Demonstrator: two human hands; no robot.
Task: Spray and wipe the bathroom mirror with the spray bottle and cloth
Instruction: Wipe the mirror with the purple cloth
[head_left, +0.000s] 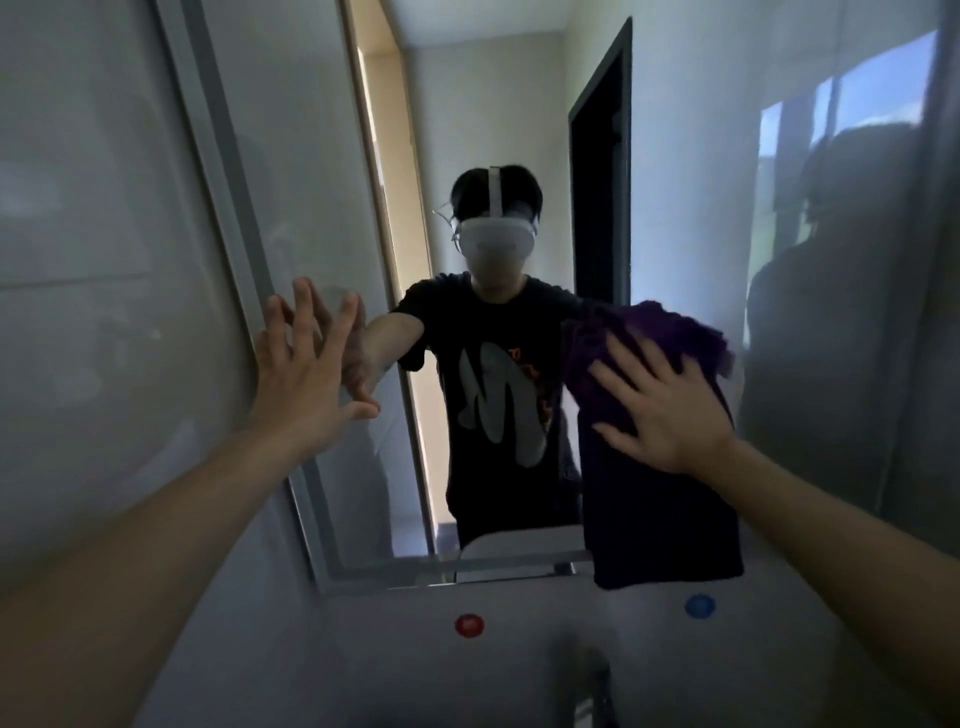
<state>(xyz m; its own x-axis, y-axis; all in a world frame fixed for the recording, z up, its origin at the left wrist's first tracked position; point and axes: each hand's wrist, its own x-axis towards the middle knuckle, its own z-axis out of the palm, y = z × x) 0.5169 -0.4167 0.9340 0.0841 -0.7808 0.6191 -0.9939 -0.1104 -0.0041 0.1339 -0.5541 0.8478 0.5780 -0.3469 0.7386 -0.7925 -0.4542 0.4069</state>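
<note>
The bathroom mirror (483, 93) fills the middle of the head view in a grey frame and reflects a person in a dark T-shirt with a white headset. My right hand (660, 410) lies flat with spread fingers on a dark purple cloth (660, 514), pressing it against the lower right part of the glass. The cloth hangs down past the mirror's bottom edge. My left hand (306, 364) rests with fingers apart at the mirror's left edge, fingertips touching the glass, and holds nothing. No spray bottle is in view.
A white basin (519, 649) sits below the mirror, with a red dot (469, 625) and a blue dot (699, 606) on its back ledge and a tap (597, 675) between them. Glossy grey wall panels flank the mirror on both sides.
</note>
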